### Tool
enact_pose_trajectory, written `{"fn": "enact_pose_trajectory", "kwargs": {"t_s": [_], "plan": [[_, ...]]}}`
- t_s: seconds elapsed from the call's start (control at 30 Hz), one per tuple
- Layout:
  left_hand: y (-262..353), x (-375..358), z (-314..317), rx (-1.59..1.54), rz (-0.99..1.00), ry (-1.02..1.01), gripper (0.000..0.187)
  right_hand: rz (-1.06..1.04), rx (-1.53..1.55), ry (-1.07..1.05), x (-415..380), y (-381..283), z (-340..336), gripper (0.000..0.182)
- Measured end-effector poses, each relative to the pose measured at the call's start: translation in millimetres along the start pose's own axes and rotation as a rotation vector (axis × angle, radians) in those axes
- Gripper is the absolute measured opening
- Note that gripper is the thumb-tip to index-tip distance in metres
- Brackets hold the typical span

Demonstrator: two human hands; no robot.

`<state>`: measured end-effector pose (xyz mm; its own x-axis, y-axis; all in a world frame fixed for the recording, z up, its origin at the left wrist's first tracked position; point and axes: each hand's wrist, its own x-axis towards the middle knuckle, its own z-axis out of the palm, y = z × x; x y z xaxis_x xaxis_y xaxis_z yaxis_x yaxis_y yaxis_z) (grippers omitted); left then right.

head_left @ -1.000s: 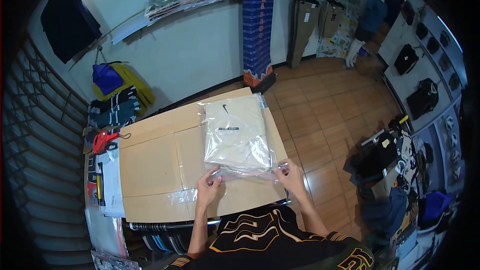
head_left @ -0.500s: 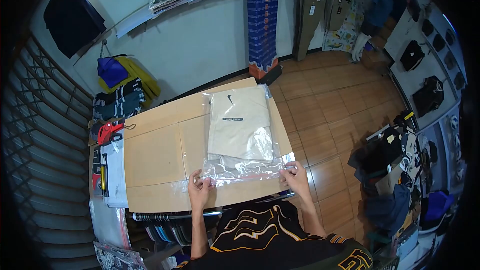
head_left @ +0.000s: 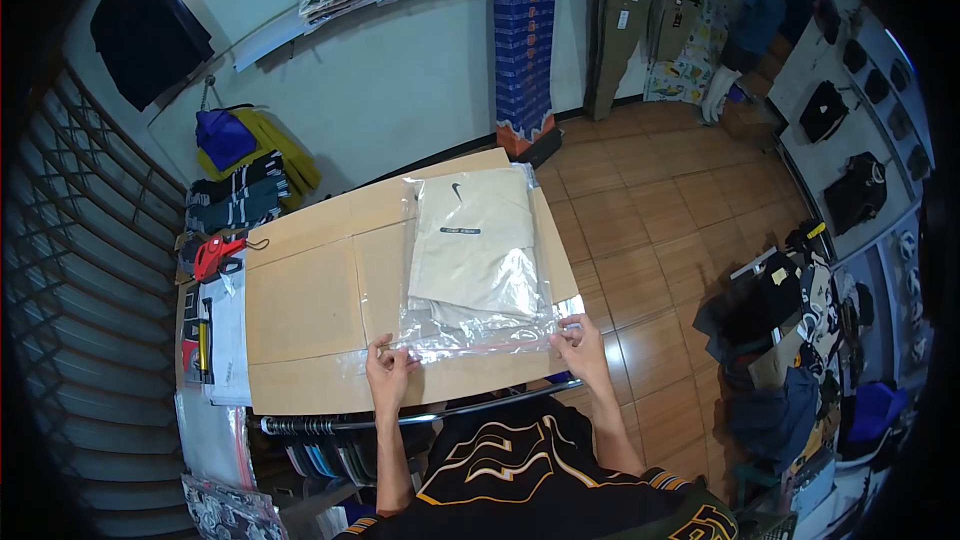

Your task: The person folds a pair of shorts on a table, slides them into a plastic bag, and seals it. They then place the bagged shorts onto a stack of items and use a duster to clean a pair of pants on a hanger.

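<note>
A cream folded garment (head_left: 474, 230) with a black swoosh mark and a small dark label lies inside a clear plastic bag (head_left: 470, 340) on the cardboard-topped table. The bag's open-looking edge, with a pink strip, faces my body. At its near left corner, my left hand (head_left: 388, 372) pinches the plastic between thumb and fingers. My right hand (head_left: 582, 348) grips the near right corner in the same way. The plastic between both hands is fairly flat, with some wrinkles and glare.
Cardboard (head_left: 305, 310) covers the table. On its left are a red tape dispenser (head_left: 216, 258), a yellow cutter (head_left: 204, 348) and papers. Hangers on a rail (head_left: 330, 427) run below the near edge. A patterned pillar (head_left: 524, 40) stands beyond; clothes are piled at right.
Both hands and the bag appear slightly further left and up in the view, along with the table. Each hand still holds its corner, and the garment stays inside the bag.
</note>
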<state>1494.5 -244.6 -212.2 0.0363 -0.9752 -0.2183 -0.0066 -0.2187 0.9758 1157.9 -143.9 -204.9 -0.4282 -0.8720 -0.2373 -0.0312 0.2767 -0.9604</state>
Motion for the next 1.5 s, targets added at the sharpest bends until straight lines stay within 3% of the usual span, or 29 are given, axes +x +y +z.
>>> {"fn": "enact_pose_trajectory", "kwargs": {"t_s": [0.73, 1.5], "plan": [[-8, 5, -14, 0.025, 0.014, -0.054, 0.029, -0.06, -0.072, 0.114, -12, -1, 11, 0.027], [0, -1, -5, 0.066, 0.032, -0.101, 0.032, -0.081, -0.114, 0.085, -9, 6, 12, 0.036]]}}
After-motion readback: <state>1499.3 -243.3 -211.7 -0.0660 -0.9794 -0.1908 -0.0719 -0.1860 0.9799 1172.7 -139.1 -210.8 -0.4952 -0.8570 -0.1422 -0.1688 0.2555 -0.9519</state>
